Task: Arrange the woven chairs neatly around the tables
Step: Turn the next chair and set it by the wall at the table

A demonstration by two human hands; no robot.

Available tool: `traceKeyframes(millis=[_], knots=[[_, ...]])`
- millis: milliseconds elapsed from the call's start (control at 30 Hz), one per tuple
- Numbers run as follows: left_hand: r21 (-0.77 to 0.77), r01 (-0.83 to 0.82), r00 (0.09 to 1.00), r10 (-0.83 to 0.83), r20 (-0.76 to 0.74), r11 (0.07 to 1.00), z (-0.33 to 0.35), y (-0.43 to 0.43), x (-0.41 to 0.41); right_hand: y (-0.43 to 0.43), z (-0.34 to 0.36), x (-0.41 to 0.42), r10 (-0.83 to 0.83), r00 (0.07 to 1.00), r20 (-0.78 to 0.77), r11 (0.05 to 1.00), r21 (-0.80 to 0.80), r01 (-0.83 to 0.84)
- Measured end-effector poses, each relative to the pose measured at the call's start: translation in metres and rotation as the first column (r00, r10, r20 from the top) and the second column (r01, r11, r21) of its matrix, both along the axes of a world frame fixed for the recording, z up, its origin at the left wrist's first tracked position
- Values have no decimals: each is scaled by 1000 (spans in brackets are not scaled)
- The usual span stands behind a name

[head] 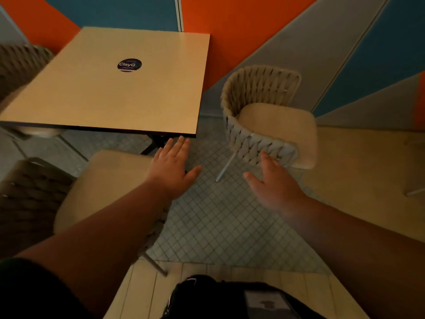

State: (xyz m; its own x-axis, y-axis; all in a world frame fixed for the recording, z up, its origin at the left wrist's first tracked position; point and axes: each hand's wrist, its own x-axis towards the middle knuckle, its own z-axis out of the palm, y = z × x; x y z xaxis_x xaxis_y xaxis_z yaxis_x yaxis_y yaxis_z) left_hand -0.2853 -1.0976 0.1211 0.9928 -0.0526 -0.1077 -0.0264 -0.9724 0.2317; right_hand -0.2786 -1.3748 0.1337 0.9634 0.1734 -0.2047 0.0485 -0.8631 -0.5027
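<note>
Both hands outstretched, left hand (173, 166) flat, right hand (272, 183) splayed

Between the table (110, 93) and the woven chair on the right (264, 125) runs an open strip of tiled floor (218, 215), widening toward the camera. The left hand (171, 168) is spread flat just below the table's near corner; the right hand (274, 183), also spread, reaches the chair's woven rim. A nearer chair (96, 187) blocks the lower left, its seat tucked toward the table's black base (156, 141). Another chair (20, 65) crowds the table's far-left side. Behind the right chair, the painted wall (333, 54) closes the way.
</note>
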Motion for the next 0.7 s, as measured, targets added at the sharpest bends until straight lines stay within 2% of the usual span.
traceKeyframes(millis=[167,333,567,700], knots=[[-6,-29,1000,29,-10,1000,-8,-24,41,-22,-16,51,27,1000,-1,1000,1,-27],[5,7,1000,-7,-23,1000,-26,-49,103,-39,-45,113,-2,1000,-7,998,-68,2],[24,36,997,-35,-64,999,-69,-85,184,-55,-88,202,-20,997,-75,991,-132,10],[91,95,992,-87,-87,991,-103,-103,234,-50,-121,251,17,998,-56,989,-148,-25]])
